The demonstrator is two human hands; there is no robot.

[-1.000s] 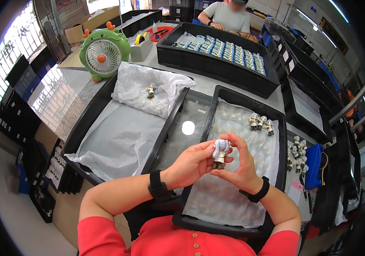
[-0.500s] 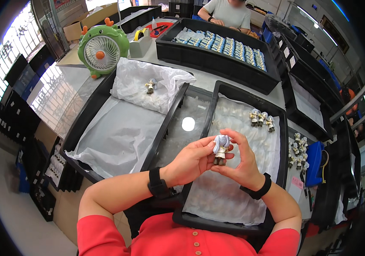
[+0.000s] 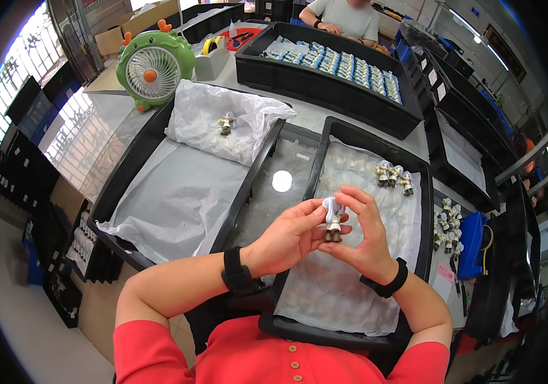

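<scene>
Head view: small figurine (image 3: pixel 333 219), upright, long axis 12-to-6, head at 12, pinched between left hand (image 3: pixel 289 235) and right hand (image 3: pixel 365 237) over black tray (image 3: pixel 425 211); three figurines (image 3: pixel 395 176) at 1 o'clock, bare lining below.

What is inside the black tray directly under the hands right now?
The black tray holds a translucent bubble-wrap liner and three small figurines standing at its far end. The hands and the figurine they hold cover part of the liner's middle.
</scene>
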